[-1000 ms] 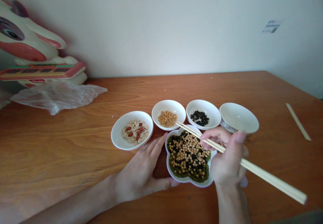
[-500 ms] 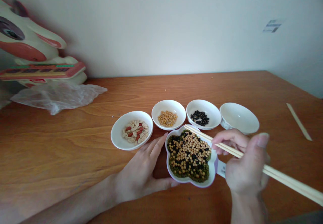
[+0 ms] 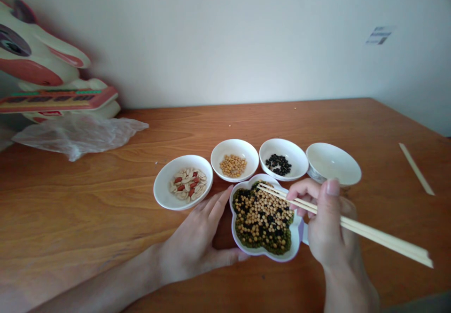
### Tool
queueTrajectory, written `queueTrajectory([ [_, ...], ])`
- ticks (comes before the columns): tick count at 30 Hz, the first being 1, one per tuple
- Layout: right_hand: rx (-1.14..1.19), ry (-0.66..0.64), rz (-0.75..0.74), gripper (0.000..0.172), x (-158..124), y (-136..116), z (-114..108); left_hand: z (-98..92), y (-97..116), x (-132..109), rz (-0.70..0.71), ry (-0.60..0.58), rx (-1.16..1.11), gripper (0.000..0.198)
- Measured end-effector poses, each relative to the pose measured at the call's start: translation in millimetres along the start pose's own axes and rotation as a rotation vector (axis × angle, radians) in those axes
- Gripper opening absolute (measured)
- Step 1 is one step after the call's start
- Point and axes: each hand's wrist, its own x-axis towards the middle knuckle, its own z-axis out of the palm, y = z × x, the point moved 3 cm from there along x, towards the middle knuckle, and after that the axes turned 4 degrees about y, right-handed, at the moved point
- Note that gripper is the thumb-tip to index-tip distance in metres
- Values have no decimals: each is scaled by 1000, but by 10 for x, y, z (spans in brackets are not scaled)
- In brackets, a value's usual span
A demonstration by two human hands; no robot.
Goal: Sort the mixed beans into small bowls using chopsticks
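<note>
My left hand is spread along the left side of a flower-shaped white dish with a lilac rim, fingertips and thumb at its edge. Inside the dish lie small round beige beans, mixed with black beans over a layer of small green beans. My right hand grips a pair of wooden chopsticks over the dish's right side. Their tips are close together among the beans near the far rim; I cannot make out anything pinched between them.
Behind the dish stand white bowls: one with peanuts, one with yellow beans, one with black beans, and an empty bowl. A pale strip lies right. A plastic bag and cow toy are left.
My right hand has shifted left, and the chopstick tips have moved slightly down from the far rim onto the beans. My left hand stays at the dish.
</note>
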Motion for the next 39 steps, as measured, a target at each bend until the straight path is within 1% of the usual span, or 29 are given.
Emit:
queueTrajectory([
  [8, 13, 29, -14, 82, -4, -14, 0, 10, -15, -15, -14, 5, 9, 122],
  [16, 22, -15, -25, 85, -3, -30, -1, 4, -10, 5, -9, 5, 3, 122],
  [20, 5, -10, -16, 85, -8, -12, 14, 2, 9, -1, 9, 10, 5, 123],
  [27, 49, 24, -1, 80, -21, -7, 17, 11, -14, -9, -2, 9, 8, 122],
  [33, 79, 41, -4, 82, -22, -19, -7, 11, -13, -10, -13, -3, 1, 123],
  [39, 146, 136, -34, 89, -24, -81, -92, 17, -14, -19, -5, 3, 6, 123],
])
